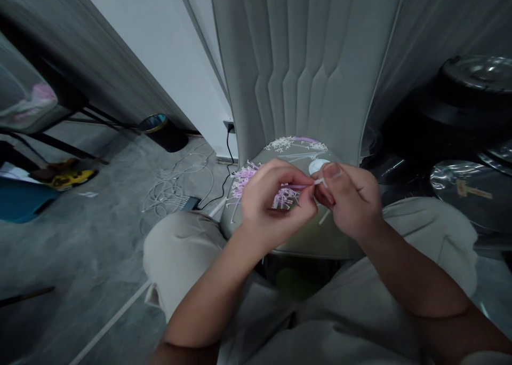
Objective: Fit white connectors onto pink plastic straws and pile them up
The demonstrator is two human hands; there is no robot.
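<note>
Over the seat (336, 242) of a grey chair, my left hand (268, 194) pinches a thin pink stick (298, 187) between thumb and fingertips. My right hand (354, 197) is closed on the small white tip (319, 181) at that stick's right end, thumb on top. The two hands nearly touch. Behind and below my left hand lies a bunch of pink sticks with white ends (245, 178), partly hidden by it. Small white forked pieces (282, 143) are heaped at the back of the seat. A white round disc (318, 165) lies just behind my right hand.
The chair's tall padded backrest (300, 50) rises ahead. Left on the floor are a black bin (166, 133), tangled pale cables (170, 189), a yellow-and-black shoe (74, 179) and a teal container (26, 199). Dark, shiny round objects (476, 77) stand at right.
</note>
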